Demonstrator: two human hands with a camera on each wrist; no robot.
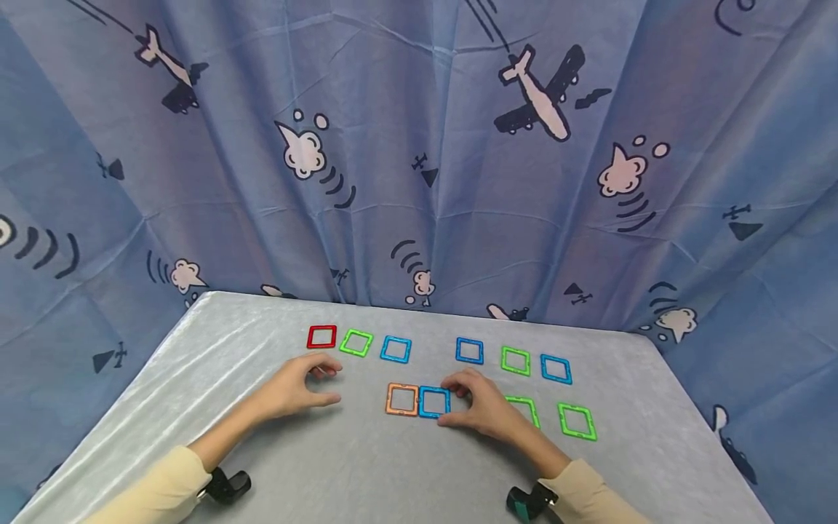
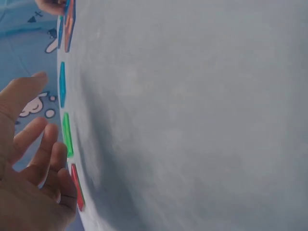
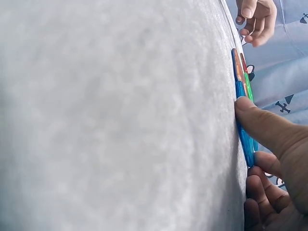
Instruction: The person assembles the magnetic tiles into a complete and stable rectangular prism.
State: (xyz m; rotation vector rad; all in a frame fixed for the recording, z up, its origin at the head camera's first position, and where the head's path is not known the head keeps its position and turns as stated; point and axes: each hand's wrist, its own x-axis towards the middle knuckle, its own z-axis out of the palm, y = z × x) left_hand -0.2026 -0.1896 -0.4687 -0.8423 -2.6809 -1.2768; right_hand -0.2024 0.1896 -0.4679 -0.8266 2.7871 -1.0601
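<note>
My right hand (image 1: 481,406) pinches a blue square magnetic tile (image 1: 433,388) by its right side. In the right wrist view the thumb (image 3: 255,115) lies on one edge of the blue tile and the index fingertip is at its corner. Edge to edge with that tile, on its left, lies an orange square tile (image 1: 402,384). My left hand (image 1: 296,389) hovers above the cloth to the left, thumb and fingers loosely spread with nothing between them. Nearest to it are a red square tile (image 1: 322,346) and a green one (image 1: 356,332).
Farther back in the row lie a blue tile (image 1: 396,359), a second blue tile (image 1: 470,340), a green tile (image 1: 516,372) and another blue tile (image 1: 556,380). Right of my right hand are a partly hidden green tile (image 1: 521,399) and another green one (image 1: 577,436). A patterned curtain (image 1: 393,182) hangs behind.
</note>
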